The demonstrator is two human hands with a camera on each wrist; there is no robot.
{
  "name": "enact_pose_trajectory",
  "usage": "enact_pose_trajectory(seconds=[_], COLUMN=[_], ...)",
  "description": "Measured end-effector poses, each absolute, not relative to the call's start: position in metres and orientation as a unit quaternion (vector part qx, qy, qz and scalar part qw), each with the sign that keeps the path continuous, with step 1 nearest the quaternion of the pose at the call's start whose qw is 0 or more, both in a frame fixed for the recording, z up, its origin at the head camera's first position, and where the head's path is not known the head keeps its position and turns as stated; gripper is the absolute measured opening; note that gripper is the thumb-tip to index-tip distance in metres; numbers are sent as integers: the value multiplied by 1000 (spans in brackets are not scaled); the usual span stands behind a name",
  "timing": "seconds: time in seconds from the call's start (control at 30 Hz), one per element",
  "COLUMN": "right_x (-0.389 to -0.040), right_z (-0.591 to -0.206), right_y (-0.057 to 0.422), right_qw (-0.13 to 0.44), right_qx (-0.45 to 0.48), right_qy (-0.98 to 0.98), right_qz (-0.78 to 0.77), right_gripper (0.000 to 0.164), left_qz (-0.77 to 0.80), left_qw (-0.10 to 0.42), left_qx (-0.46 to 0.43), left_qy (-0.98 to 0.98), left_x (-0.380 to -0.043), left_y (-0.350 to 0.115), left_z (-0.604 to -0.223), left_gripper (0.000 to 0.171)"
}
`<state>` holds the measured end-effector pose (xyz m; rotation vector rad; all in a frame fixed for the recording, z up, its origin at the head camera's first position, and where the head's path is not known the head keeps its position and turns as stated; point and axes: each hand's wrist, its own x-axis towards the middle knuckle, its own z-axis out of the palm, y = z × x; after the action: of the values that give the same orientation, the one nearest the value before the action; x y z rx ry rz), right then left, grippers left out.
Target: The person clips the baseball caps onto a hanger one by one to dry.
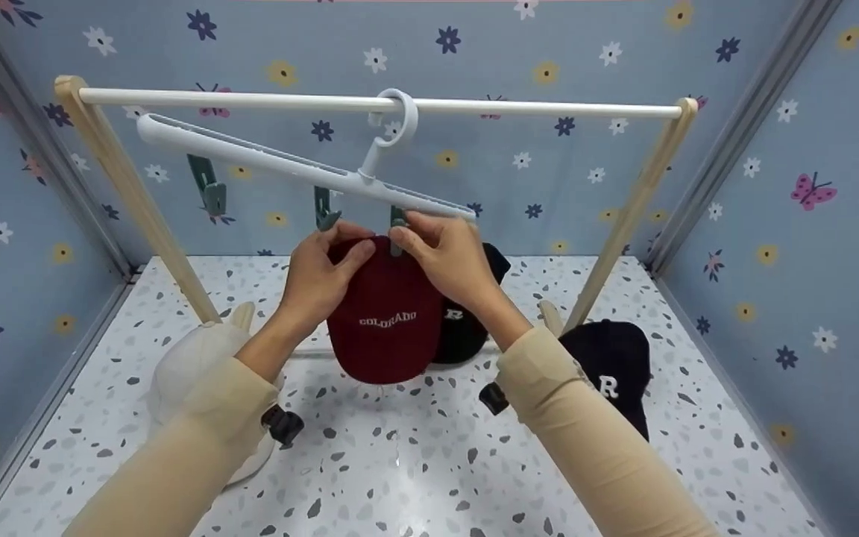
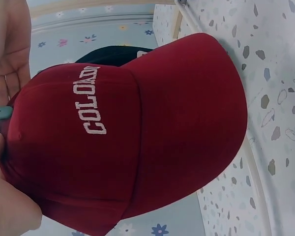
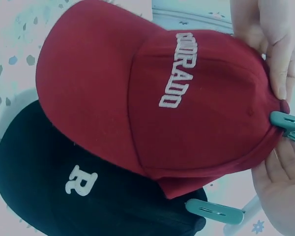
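A dark red baseball cap [image 1: 385, 350] with white COLORADO lettering hangs brim down below a tilted pale hanger [image 1: 250, 155]. My left hand [image 1: 315, 272] pinches the cap's top edge between thumb and fingers. My right hand [image 1: 455, 257] pinches a green clip [image 1: 397, 222] under the hanger's lower side. In the right wrist view, the tip of this clip [image 3: 284, 119] lies over the cap's edge. Beside the red cap is a black cap [image 3: 39, 162] with a white R, held by another green clip [image 3: 215, 211].
Two green clips, one at the far left [image 1: 207, 186] and one near the middle [image 1: 323, 209], hang from the hanger. Its hook loops over the white rail [image 1: 549, 109] of a wooden stand. A white cap [image 1: 191, 365] lies left; a dark R cap [image 1: 612, 354] lies right on the speckled surface.
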<state>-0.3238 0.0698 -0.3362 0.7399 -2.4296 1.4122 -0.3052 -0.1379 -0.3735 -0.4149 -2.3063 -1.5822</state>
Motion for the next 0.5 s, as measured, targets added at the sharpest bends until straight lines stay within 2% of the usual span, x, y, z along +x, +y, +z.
enact_pose_trajectory(seconds=[0.33, 0.5], right_x=[-316, -310], right_z=[-349, -356], right_y=[84, 89], right_qw=[94, 93], right_qx=[273, 281], right_qy=[-845, -834], right_qz=[449, 465], right_gripper=[52, 46], left_qz=[-551, -547], left_qw=[158, 171], left_qx=[-147, -145], left_qy=[-806, -806], left_x=[-307, -306], left_y=[-147, -157], left_z=[-378, -383], left_gripper=[32, 38])
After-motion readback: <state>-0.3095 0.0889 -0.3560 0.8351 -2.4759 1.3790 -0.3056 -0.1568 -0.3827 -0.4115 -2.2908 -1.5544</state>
